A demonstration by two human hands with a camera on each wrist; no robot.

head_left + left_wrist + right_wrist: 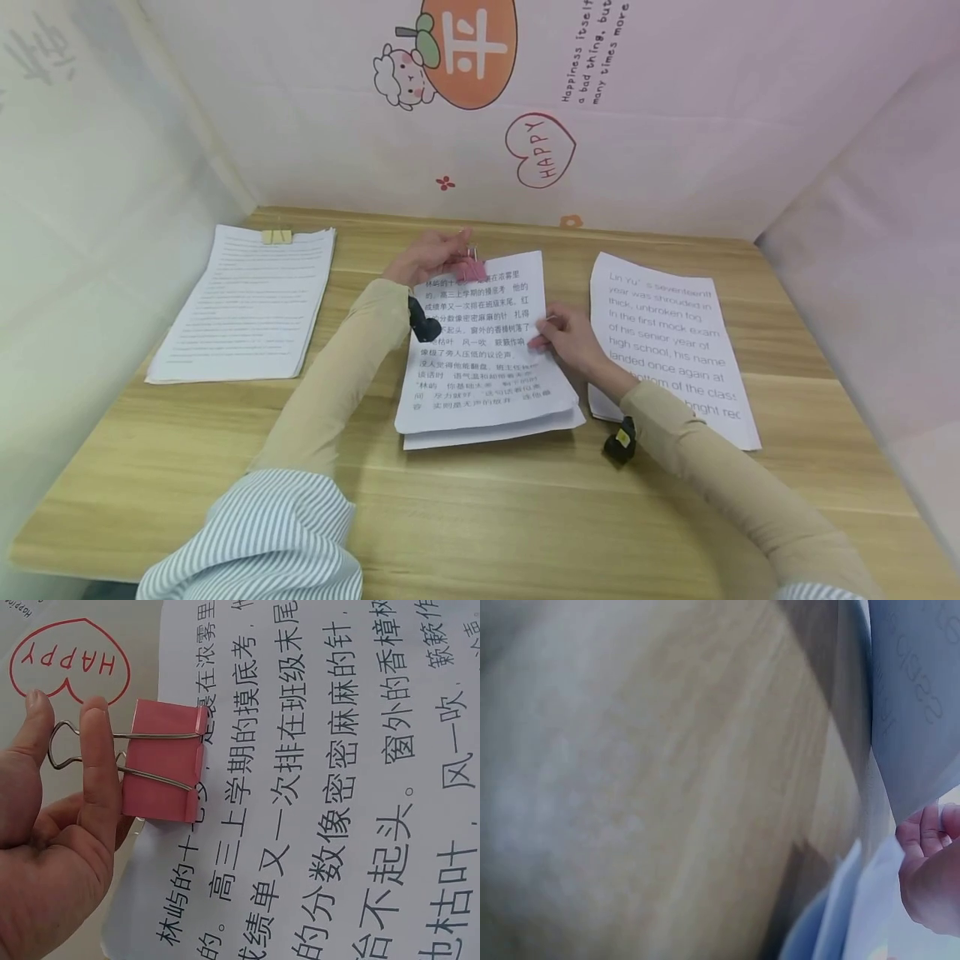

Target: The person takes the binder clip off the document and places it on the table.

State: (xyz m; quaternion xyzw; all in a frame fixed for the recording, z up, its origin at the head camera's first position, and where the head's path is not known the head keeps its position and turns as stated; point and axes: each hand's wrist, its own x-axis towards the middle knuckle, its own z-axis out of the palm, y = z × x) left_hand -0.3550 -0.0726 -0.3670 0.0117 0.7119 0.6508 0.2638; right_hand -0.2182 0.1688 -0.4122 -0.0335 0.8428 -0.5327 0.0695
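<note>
A stack of printed sheets (pixel 480 379) with large Chinese text lies in the middle, its near edge lifted and the layers parted. A pink binder clip (pixel 163 761) sits on its top edge, wire handles pointing away from the text. My left hand (pixel 429 257) holds the clip; in the left wrist view a finger lies across the wire handles, with the thumb beside their looped ends. At the stack's right edge, my right hand (pixel 572 336) pinches the paper between thumb and fingers. The right wrist view shows that hand (pixel 930 881) only partly, beside loose sheet edges (pixel 847 907).
To the left lies another stack of printed sheets (pixel 240 308) with a yellow binder clip (pixel 277 237) at its top. English-text sheets (pixel 660 325) lie on the right, partly under the right forearm. A printed cloth wall (pixel 637 167) stands behind the wooden table (pixel 480 517).
</note>
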